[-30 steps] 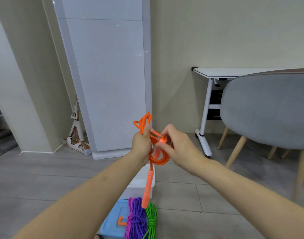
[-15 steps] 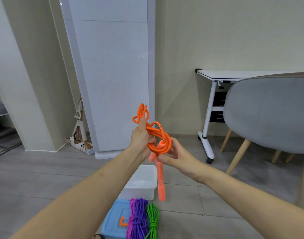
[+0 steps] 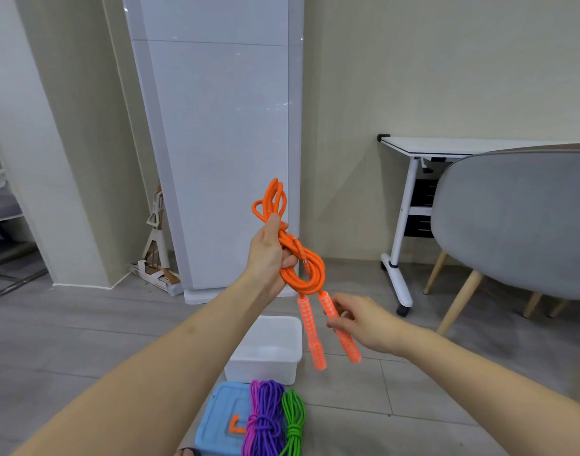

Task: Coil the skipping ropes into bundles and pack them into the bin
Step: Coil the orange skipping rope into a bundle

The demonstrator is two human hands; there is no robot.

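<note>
Grey plank floor [image 3: 68, 350] runs under everything, w/ pale beige walls behind. Nearest the camera, at the bottom edge, a blue lid [image 3: 219, 419] lies flat on the floor; it carries an orange mark shaped like an L, no other writing legible. Across its right side lie three coiled ropes side by side: pink rope [image 3: 253, 419], purple rope [image 3: 269, 419], green rope [image 3: 293, 422], each touching the next.

Just beyond the lid sits a white bin [image 3: 265, 350], open top, nothing visible inside.

Above the bin, both forearms reach fwd. Left hand [image 3: 269, 255] grips the middle of the orange rope [image 3: 302, 268], fingers curled round the bundle; short loops stick up above the fist and a bigger loop hangs below it. Two orange handles [image 3: 311, 334] w/ a pale dotted pattern dangle from that loop, over the bin's right edge. Right hand [image 3: 361, 324] pinches the right-most handle between thumb and fingers, approx at its upper half; the other handle hangs free, just beside.

Further back: a tall glossy white cabinet [image 3: 222, 143] stands vs. the wall, centre. Left of its base, a folded white and wood frame [image 3: 155, 238] leans in the corner on flat cardboard; can't tell what it is. Right side, a grey chair [image 3: 512, 218] w/ wooden legs stands in front of a white desk [image 3: 446, 146] on castors.
</note>
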